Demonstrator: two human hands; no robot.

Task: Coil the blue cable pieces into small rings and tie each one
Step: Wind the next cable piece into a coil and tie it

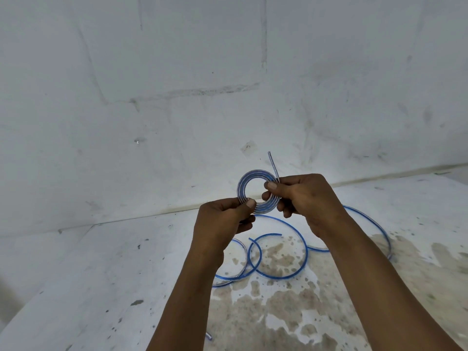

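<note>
Two hands hold a small coiled ring of blue cable [255,192] upright above the stained floor [101,274]. The left hand [222,224] pinches its lower edge; the right hand [301,198] pinches its right side, where the free end [273,165] points up. Loose cable pieces [278,257] lie below.

I'm looking at a bare, unfinished room — maybe a storeroom or work space, I can't tell which. 1 whitewashed wall [177,97] shows scuffs and patch lines; the white-painted floor [101,274] is worn to brown blotches.
</note>
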